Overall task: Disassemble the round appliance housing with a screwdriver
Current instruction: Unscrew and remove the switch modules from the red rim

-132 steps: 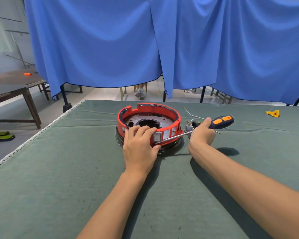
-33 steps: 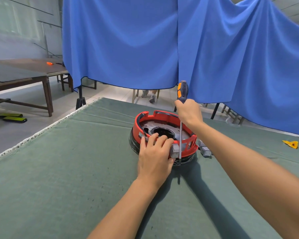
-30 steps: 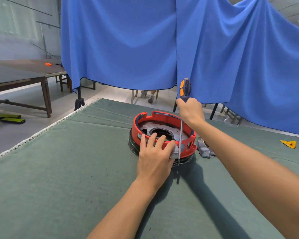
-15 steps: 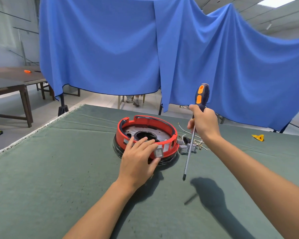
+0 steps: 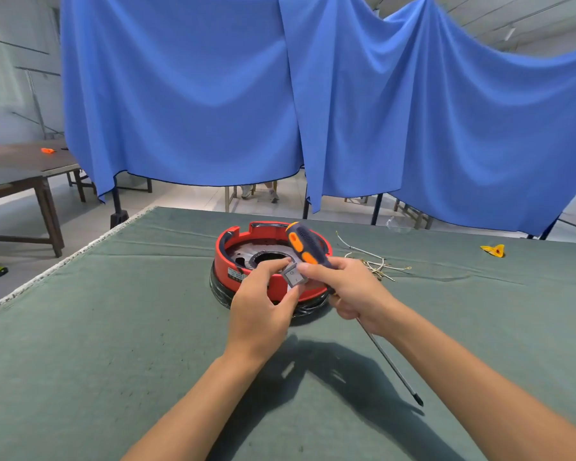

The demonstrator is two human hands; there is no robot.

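The round red plastic housing sits on the green cloth table, just beyond the fingers. The small grey rocker switch, half a second ago in the rim, is now pinched between both hands, probably freed. The left hand grips it; the right hand also clenches the orange-blue screwdriver.

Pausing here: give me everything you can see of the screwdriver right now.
The screwdriver has a thick dark blue handle with orange inlays, plastic or rubber by its look, and a long thin metal shaft ending in a dark tip. The right hand grips it where handle meets shaft. It slants: handle up and away over the red housing, tip down toward the person, near the green cloth; whether it touches is unclear. It is not engaged with the housing.
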